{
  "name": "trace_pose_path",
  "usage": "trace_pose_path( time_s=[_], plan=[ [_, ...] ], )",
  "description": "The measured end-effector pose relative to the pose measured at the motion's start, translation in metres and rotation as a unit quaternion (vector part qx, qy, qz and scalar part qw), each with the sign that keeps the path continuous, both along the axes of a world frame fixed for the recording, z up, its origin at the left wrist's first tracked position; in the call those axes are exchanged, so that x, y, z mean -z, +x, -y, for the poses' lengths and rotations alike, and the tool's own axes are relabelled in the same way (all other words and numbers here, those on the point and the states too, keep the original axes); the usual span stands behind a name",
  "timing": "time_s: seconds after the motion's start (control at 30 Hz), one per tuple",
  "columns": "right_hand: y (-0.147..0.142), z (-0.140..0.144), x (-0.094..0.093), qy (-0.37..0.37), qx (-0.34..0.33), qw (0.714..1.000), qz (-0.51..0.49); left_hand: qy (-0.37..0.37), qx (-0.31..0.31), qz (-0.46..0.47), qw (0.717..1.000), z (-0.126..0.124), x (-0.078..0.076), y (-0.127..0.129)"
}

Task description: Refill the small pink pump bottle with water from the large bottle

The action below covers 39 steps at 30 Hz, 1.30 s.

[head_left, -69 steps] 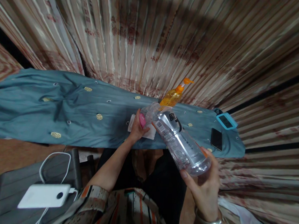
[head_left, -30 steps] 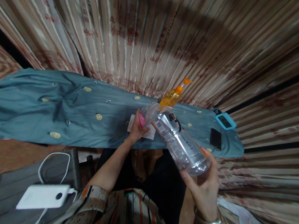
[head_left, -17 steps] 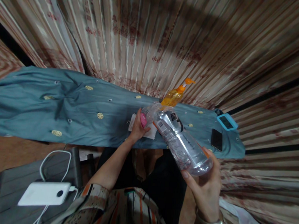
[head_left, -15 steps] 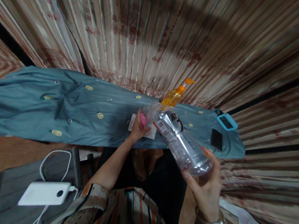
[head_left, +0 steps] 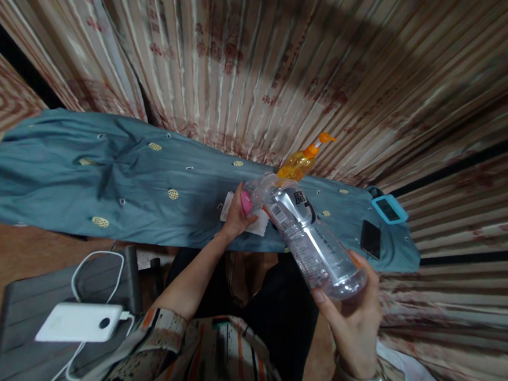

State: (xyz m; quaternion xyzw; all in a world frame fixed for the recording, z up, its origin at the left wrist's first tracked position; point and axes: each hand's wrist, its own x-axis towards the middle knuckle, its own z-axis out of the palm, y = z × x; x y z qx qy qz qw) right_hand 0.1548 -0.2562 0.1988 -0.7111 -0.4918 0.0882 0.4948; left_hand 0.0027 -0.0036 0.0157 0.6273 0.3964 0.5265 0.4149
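Observation:
My right hand (head_left: pixel 353 319) grips the base of a large clear plastic bottle (head_left: pixel 309 238) with a silver label, tilted so its neck points up and to the left. My left hand (head_left: pixel 235 215) is closed around the bottle's pink cap (head_left: pixel 247 202) at the neck. Under the left hand a white cloth or paper (head_left: pixel 258 223) lies on the table, which is covered with a blue-grey cloth (head_left: pixel 106 186). An orange pump bottle (head_left: pixel 302 161) stands just behind the clear bottle.
A black phone (head_left: pixel 371 239) and a device in a light-blue case (head_left: pixel 389 209) lie at the table's right end. A white power bank (head_left: pixel 80 322) with a cable rests on a grey chair (head_left: pixel 23 319) at lower left. Striped curtains (head_left: pixel 262 69) hang behind the table.
The view has shifted slightly. Both hands keep the same hold on the bottle and its cap, and the bottle's tilt looks the same.

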Motion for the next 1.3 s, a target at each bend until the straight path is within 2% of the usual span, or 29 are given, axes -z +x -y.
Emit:
trace_pose_path(
  time_s=[0.33, 0.67, 0.87, 1.3],
  plan=[
    [-0.0026, -0.0017, -0.0097, 0.011, 0.012, 0.998, 0.054, -0.018, 0.010, -0.007, 1.000, 0.0009, 0.0007, -0.0002],
    [0.0001, -0.0011, -0.0081, 0.020, 0.011, 0.996, 0.082, -0.022, 0.005, -0.009, 1.000, 0.0005, 0.0042, 0.0014],
    [0.0016, 0.0007, -0.0072, 0.002, 0.020, 0.998, 0.062, -0.036, 0.007, 0.002, 0.999, 0.0019, 0.0001, 0.0007],
    [0.0029, -0.0005, -0.0078, 0.016, 0.004, 0.998, 0.068, -0.033, 0.009, -0.005, 0.999, 0.0027, -0.0016, 0.0009]
  ],
)
